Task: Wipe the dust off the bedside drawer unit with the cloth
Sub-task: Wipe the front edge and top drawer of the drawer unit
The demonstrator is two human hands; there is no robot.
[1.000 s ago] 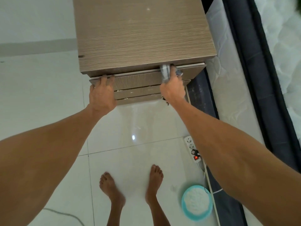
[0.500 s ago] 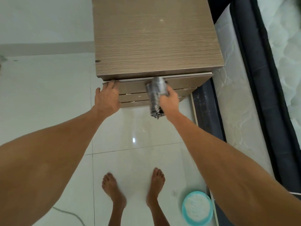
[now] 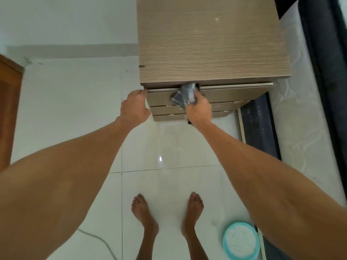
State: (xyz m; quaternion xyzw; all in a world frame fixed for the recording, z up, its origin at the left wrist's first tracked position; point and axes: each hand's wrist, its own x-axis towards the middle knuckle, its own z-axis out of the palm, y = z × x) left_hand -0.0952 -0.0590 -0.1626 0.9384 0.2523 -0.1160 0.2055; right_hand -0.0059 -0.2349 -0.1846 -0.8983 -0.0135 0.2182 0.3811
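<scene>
The bedside drawer unit (image 3: pixel 210 45) is a wood-grain box with three drawer fronts, standing on white tiles next to a bed. My right hand (image 3: pixel 199 111) grips a crumpled grey cloth (image 3: pixel 185 95) and presses it against the top edge of the top drawer, near the middle. My left hand (image 3: pixel 134 107) rests at the unit's front left corner, fingertips touching the left end of the top drawer. The top drawer stands slightly ajar.
A mattress (image 3: pixel 304 117) and dark bed frame (image 3: pixel 259 124) lie right of the unit. A teal bowl of white powder (image 3: pixel 241 241) sits on the floor at lower right. My bare feet (image 3: pixel 144 212) stand on the tiles. A cable (image 3: pixel 97 239) trails lower left; a wooden door (image 3: pixel 9 109) is at left.
My right hand carried the cloth from the drawer's right part toward its middle and now presses it up at the top edge. My left hand slid to the left corner. The view shifted.
</scene>
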